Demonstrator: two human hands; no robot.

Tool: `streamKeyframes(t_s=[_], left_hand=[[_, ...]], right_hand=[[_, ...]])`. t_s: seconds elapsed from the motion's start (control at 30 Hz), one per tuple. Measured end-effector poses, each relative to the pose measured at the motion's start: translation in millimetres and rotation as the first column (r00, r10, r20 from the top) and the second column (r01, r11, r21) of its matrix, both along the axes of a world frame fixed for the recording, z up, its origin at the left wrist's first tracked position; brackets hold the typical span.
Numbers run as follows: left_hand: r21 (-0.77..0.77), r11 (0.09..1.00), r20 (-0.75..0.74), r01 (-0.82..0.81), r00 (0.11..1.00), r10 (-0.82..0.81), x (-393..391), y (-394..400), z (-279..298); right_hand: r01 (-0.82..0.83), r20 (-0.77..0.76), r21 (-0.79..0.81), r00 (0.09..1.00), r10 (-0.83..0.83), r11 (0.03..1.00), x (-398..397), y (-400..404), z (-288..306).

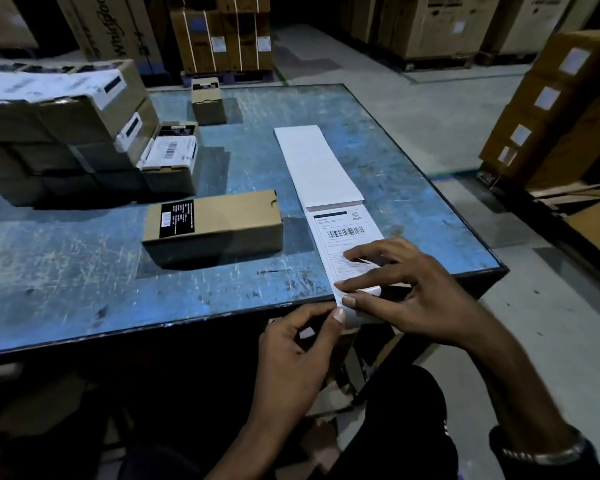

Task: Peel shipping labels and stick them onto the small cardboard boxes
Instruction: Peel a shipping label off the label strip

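Observation:
A strip of shipping labels [347,233] lies along the right side of the blue table [84,271], its near end hanging over the front edge. My right hand [406,285] presses on the printed label with spread fingers and pinches its near corner. My left hand [298,344] pinches the strip's end just below the table edge. A small cardboard box [229,223] with a black sticker lies on its side left of the strip. The label's lower part is hidden under my fingers.
A stack of labelled boxes [59,133] fills the table's far left, with a labelled small box [170,168] beside it and another small box [208,98] at the far edge. Tall cartons [555,109] on a pallet stand to the right, more cartons behind.

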State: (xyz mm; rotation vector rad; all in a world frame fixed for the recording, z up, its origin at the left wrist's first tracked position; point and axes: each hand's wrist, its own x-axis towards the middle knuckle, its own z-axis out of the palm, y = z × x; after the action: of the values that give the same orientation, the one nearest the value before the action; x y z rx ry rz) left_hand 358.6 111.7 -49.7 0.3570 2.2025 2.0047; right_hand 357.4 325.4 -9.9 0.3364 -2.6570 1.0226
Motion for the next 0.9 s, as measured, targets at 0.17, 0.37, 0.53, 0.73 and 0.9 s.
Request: streamKeyframes(t_s=[0.17, 0.37, 0.53, 0.73, 0.9], left_hand=[[0.222, 0.975, 0.109, -0.003, 0.994, -0.021, 4, 6, -3], [0.297, 0.955, 0.134, 0.009, 0.990, -0.051, 5, 9, -14], [0.262, 0.965, 0.085, 0.006, 0.996, -0.030, 2, 8, -17], [0.256, 0.967, 0.059, -0.006, 0.998, -0.010, 2, 9, -16], [0.283, 0.959, 0.082, -0.010, 0.997, -0.014, 6, 10, -14]], right_hand=[[-0.014, -0.018, -0.011, 1.000, 0.013, 1.000, 8, -3, -1], [-0.010, 0.015, -0.060, 1.000, 0.011, 0.998, 12, -3, 0], [0.001, 0.011, -0.085, 1.000, 0.000, 0.996, 11, -6, 0], [0.049, 0.076, -0.106, 0.996, -0.041, 0.993, 8, -8, 5], [0.013, 0.068, -0.096, 0.998, -0.007, 0.995, 9, -8, 5]])
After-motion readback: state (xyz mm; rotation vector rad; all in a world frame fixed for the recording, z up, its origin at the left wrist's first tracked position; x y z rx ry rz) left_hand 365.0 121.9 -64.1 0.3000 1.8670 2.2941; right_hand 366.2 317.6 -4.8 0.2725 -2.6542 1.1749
